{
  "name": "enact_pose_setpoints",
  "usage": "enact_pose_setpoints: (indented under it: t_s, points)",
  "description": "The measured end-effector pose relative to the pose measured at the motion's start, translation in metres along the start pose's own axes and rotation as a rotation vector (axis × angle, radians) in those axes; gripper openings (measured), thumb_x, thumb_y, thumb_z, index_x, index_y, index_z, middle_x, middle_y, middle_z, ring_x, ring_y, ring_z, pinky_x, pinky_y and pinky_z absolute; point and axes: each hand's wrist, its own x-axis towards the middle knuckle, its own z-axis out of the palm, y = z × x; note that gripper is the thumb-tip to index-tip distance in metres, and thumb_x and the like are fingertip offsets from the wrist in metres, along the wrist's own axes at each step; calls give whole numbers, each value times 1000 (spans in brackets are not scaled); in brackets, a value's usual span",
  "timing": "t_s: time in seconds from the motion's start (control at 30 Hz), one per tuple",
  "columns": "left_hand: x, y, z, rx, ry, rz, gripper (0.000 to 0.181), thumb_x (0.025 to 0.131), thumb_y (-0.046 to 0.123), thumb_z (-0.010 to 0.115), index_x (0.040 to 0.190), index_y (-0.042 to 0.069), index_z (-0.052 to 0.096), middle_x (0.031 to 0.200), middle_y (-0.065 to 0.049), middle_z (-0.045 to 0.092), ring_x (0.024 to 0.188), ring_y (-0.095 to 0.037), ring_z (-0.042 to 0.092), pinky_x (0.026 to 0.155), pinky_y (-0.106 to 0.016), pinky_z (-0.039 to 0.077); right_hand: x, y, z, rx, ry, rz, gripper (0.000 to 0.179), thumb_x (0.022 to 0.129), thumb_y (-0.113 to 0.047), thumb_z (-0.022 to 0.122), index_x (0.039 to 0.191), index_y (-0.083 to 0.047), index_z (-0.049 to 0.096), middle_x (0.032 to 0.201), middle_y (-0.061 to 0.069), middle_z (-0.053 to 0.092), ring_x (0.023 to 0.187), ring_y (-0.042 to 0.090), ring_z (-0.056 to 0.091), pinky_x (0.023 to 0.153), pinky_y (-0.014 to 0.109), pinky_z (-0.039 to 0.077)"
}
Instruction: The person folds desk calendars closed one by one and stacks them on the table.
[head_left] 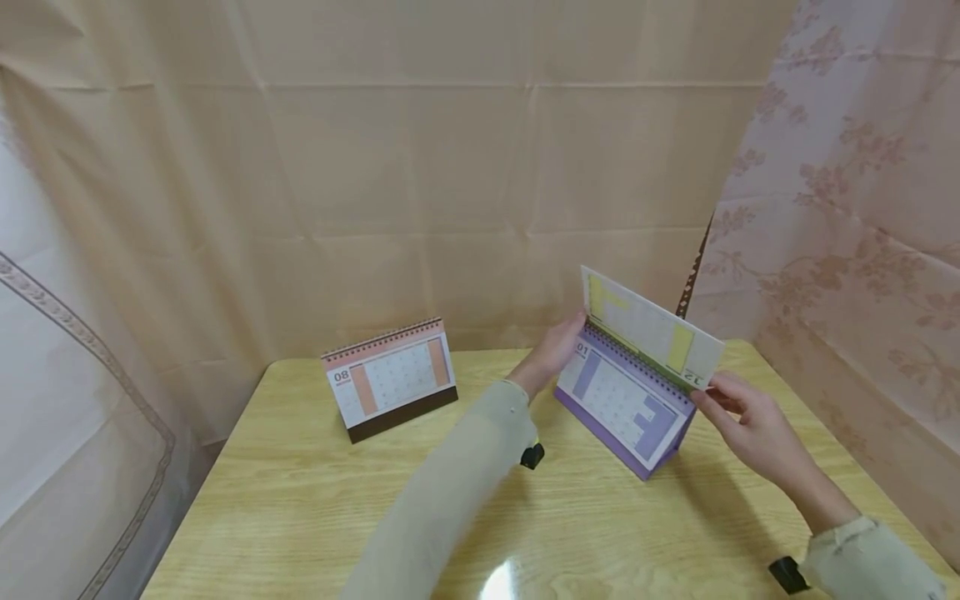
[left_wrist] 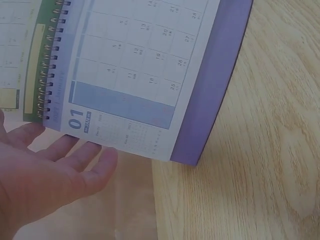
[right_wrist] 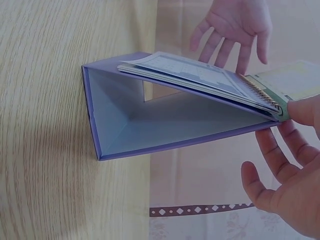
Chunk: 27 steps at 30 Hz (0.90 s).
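A purple desk calendar (head_left: 611, 400) stands at the table's right side, its January page facing front. Above its spiral binding, a white page with yellow and green printing (head_left: 648, 321) is raised at a slant. My right hand (head_left: 757, 425) pinches the right end near the binding, thumb in front and fingers behind. At the left end, my left hand (head_left: 555, 350) is beside the binding. The left wrist view shows that hand's fingers (left_wrist: 75, 157) spread along the calendar's edge. From the right wrist view, the purple stand (right_wrist: 125, 150) looks like a hollow triangle.
A second desk calendar (head_left: 393, 375), with orange columns, "08" and a dark base, stands to the left. Both are on a light wood-grain table (head_left: 300, 500). Beige cloth (head_left: 480, 167) hangs behind, and floral cloth (head_left: 862, 250) hangs at the right.
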Motion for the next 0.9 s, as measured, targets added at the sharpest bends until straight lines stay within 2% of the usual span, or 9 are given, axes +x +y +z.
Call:
enact_pose_setpoints:
  t_s: [0.13,0.27,0.43,0.7,0.9]
  points:
    - [0,1,-3,-45,-2,-25,71,103,67,27,151,21,50,143,-8,58,132,-30,52,111,-58,35,-1,0,0,-9,-3,1,35,97,4,65,131,-2,65,118,11,65,98,-6,59,80,7,47]
    - [-1,2,-6,-76,-14,-41,80,99,73,26,149,16,51,150,-10,52,137,-34,47,109,-63,36,-1,-2,0,5,4,-9,26,98,3,63,123,-2,68,112,5,65,98,-5,58,81,7,47]
    - [-1,3,-12,-107,-48,-45,80,100,73,24,153,17,45,153,-15,47,139,-38,44,109,-61,36,-1,-4,0,20,6,-17,26,97,5,62,123,3,68,111,1,65,99,-6,58,81,8,47]
    - [-3,3,-26,-172,-116,-44,74,103,67,24,152,16,46,150,-14,49,136,-37,47,108,-55,40,-1,-6,-1,21,0,-24,24,97,6,63,120,3,69,109,3,64,98,-6,58,81,7,48]
    - [-7,8,-40,-303,-207,-83,77,103,68,28,147,10,50,146,-16,53,131,-41,52,107,-57,41,-2,-7,-3,-1,-53,17,36,100,-1,62,135,-8,66,117,-3,62,102,-5,56,81,9,47]
